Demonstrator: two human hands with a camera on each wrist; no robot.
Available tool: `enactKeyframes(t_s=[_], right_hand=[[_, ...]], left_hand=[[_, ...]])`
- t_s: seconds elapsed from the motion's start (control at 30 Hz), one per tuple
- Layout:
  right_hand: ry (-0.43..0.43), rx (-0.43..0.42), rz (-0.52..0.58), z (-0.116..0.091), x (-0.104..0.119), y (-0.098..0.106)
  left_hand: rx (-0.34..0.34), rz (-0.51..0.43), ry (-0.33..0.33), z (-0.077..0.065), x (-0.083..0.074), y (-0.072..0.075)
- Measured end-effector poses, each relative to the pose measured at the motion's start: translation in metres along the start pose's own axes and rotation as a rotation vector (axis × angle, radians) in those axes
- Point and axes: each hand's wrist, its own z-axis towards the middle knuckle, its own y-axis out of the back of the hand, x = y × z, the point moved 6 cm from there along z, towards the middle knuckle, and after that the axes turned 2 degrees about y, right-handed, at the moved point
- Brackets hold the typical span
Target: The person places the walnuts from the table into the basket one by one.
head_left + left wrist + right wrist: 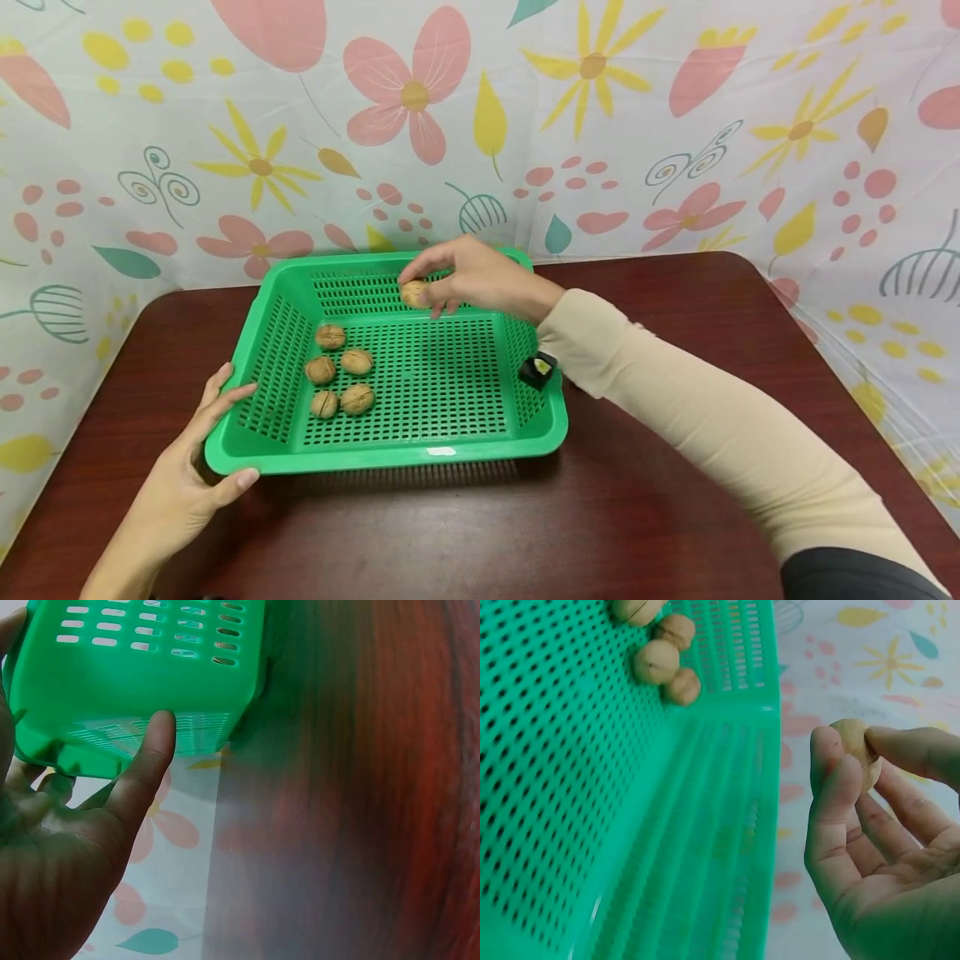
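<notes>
A green plastic basket [420, 452] with slotted walls sits on the dark table. Several walnuts [357, 362] lie on the left side of its floor; some also show at the top of the right wrist view, such as one walnut [657, 661]. Over the basket's back part, my right hand [480, 279] pinches a walnut [413, 294] between thumb and fingertips. Up close, that walnut [861, 750] shows pale brown at the fingertips. My left hand [176, 487] grips the basket's front left corner, its thumb [159, 739] against the outer wall and the other fingers over the rim.
A small black block with a light mark [537, 369] is at the basket's right wall. The reddish-brown table [675, 517] extends in front and to the right. Behind it hangs a white cloth [525, 75] printed with flowers.
</notes>
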Motion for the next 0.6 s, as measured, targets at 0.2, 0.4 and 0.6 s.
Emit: enactKeyframes(t_s=[0.2, 0.4, 0.6], right_hand=[[-0.047, 0.035, 0.121, 0.030, -0.005, -0.027], [-0.094, 0.032, 0.204, 0.057, -0.026, -0.048], [-0.167, 0.040, 0.172, 0.073, -0.052, -0.059]], left_hand=[[0.005, -0.021, -0.029, -0.001, -0.001, -0.001], [0.004, -0.022, -0.020, -0.001, -0.001, -0.002], [0.001, -0.020, -0.015, 0.001, 0.001, -0.002]])
